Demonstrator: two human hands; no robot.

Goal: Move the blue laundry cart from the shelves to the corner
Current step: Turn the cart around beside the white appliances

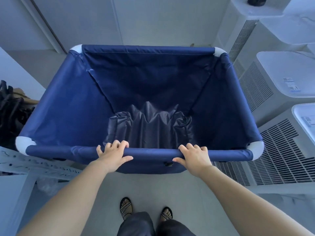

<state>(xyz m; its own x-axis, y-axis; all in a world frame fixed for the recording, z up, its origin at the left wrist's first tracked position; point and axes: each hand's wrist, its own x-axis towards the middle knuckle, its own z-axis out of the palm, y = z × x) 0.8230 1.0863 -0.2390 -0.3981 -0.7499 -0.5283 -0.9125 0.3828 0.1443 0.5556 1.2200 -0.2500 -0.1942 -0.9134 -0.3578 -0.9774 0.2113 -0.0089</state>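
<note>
The blue laundry cart fills the middle of the head view, a deep fabric bin on a frame with white corner joints; nothing lies inside but crumpled fabric at the bottom. My left hand grips the near top rail left of centre, fingers curled over it and thumb under. My right hand grips the same rail right of centre in the same way. The cart's far rail stands close to the white wall ahead.
A white metal shelf with dark items and cardboard stands at the left, touching the cart's near left corner. Several white air-conditioner units line the right side. A white wall is ahead. My sandalled feet stand on grey floor.
</note>
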